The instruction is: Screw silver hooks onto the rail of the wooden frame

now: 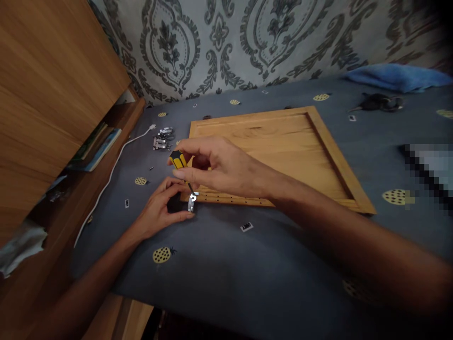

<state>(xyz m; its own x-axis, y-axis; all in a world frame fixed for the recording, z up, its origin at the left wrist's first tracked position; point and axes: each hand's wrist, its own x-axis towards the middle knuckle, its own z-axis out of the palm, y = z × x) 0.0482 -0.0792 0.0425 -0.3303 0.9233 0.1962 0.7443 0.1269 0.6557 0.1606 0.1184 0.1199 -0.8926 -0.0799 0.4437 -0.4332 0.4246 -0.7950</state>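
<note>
My right hand point(215, 165) is closed around a yellow-and-black screwdriver point(179, 160), its shaft pointing down at a small metal bracket point(191, 202). The bracket sits against the near left corner of a wooden panel point(283, 146) that lies flat on a grey patterned bedcover. My left hand point(161, 208) is curled beside the bracket, thumb and fingers pinching it in place at the panel's edge. A row of small holes runs along the panel's near rail.
More metal hardware point(162, 138) lies near the panel's far left corner, next to a white cable point(113, 174). A wooden shelf with books point(95, 148) stands at the left. A blue cloth point(392, 76) and a dark object point(378, 101) lie at the back right.
</note>
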